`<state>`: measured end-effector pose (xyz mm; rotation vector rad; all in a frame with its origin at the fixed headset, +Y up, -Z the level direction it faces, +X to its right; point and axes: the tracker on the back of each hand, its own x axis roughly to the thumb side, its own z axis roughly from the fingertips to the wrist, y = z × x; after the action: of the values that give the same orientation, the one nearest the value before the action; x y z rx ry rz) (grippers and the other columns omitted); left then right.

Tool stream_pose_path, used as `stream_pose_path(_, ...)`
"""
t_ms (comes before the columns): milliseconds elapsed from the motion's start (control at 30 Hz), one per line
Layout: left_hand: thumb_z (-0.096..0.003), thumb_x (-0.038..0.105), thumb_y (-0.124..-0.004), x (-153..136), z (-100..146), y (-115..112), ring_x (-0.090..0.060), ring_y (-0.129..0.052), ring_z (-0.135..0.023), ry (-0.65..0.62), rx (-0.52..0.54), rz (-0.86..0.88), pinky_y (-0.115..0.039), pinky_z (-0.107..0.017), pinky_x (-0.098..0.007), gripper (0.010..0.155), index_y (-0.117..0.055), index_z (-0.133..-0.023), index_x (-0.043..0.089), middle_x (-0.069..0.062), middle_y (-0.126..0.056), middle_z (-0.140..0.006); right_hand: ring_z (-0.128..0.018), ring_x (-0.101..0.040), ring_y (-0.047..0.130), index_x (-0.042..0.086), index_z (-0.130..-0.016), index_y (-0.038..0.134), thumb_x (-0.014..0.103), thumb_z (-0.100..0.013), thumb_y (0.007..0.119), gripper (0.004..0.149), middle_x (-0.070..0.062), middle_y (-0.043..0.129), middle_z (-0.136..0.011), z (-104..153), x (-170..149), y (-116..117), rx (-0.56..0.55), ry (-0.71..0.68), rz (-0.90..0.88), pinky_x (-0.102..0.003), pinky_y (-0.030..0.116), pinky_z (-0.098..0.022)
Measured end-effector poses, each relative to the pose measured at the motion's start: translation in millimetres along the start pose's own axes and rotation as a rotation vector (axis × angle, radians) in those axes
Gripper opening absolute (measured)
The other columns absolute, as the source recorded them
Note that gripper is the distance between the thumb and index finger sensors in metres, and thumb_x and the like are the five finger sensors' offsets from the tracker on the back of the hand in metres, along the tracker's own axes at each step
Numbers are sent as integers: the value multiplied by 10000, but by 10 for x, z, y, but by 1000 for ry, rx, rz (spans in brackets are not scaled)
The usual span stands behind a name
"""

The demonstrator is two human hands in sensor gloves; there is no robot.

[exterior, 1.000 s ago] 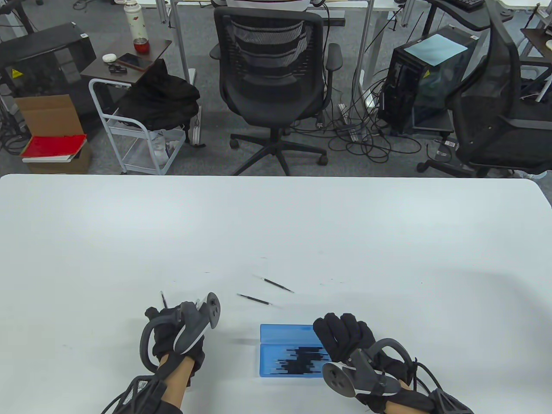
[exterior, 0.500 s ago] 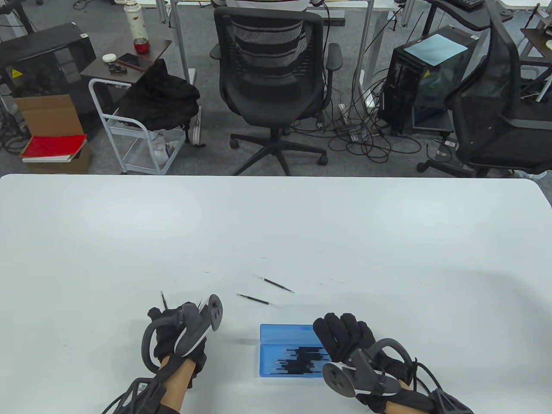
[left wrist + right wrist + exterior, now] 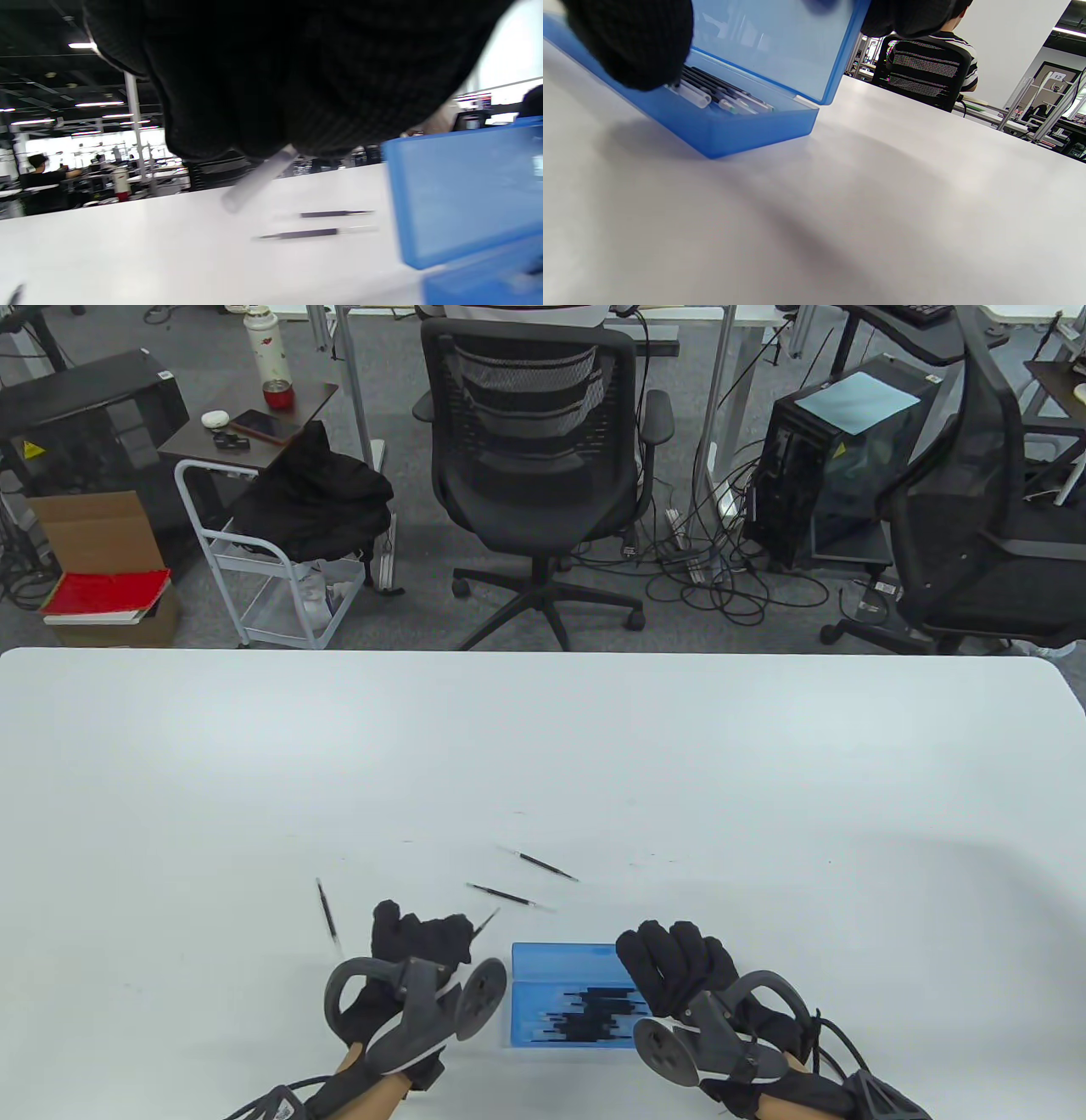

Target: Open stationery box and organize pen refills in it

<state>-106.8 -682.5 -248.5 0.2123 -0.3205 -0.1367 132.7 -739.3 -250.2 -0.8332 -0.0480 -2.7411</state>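
The blue stationery box (image 3: 543,1014) stands open near the front edge, its lid (image 3: 562,959) up and several dark refills (image 3: 598,1014) inside. My right hand (image 3: 670,967) grips the box at its right end, thumb (image 3: 628,46) on the base and fingers (image 3: 908,17) over the lid's edge. Just left of the box, my left hand (image 3: 458,935) pinches one pen refill (image 3: 487,921), whose clear end (image 3: 258,182) sticks out from the fingers toward the lid (image 3: 462,190). Three refills lie loose on the table: one (image 3: 327,909) to the left, two (image 3: 502,895) (image 3: 539,864) behind the box.
The white table (image 3: 543,746) stretches far behind and to both sides of the hands. Beyond its far edge stand a black office chair (image 3: 534,458), a white cart (image 3: 263,560) and computer towers on the floor.
My left hand has moved right to the box's left side, carrying a refill. The refill it partly hid at the left now lies in full view. The right hand and box have not moved.
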Motion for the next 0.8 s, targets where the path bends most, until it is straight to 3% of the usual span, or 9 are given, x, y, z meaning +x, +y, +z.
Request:
stream_pose_path(167, -421, 335, -965, 459, 119, 41, -243, -1082, -690, -222, 39, -53, -655, -764, -633, 531, -849, -902, 141, 10, -1024, -772, -1061, -591, 469, 106, -1136, 77, 542, -406, 819, 1129, -282, 259, -1224, 0, 0, 0, 0, 0, 0, -643, 538, -763)
stream_pose_path(333, -427, 336, -957, 838, 145, -70, -239, -1072, -709, -377, 34, -120, -645, -771, -631, 530, -837, -909, 153, 19, -1014, -787, -1061, -591, 467, 107, -1136, 77, 542, -406, 820, 1128, -281, 260, -1224, 1, 0, 0, 0, 0, 0, -642, 537, -764)
stream_pose_path(533, -433, 334, -953, 1109, 42, -213, -238, -1064, -721, -442, 6, -157, -636, -778, -631, 528, -830, -915, 158, 23, -1008, -796, -1061, -591, 468, 106, -1136, 77, 542, -407, 819, 1128, -281, 260, -1224, -1, 0, 1, -1, -1, 0, -643, 537, -764)
stream_pose_path(800, -446, 327, -943, 1261, -45, -320, -239, -1046, -751, -472, -16, -178, -620, -788, -633, 525, -813, -929, 167, 28, -992, -819, -1062, -589, 469, 106, -1137, 77, 542, -407, 819, 1129, -281, 260, -1225, -1, -4, 1, -1, -4, -3, -642, 537, -764)
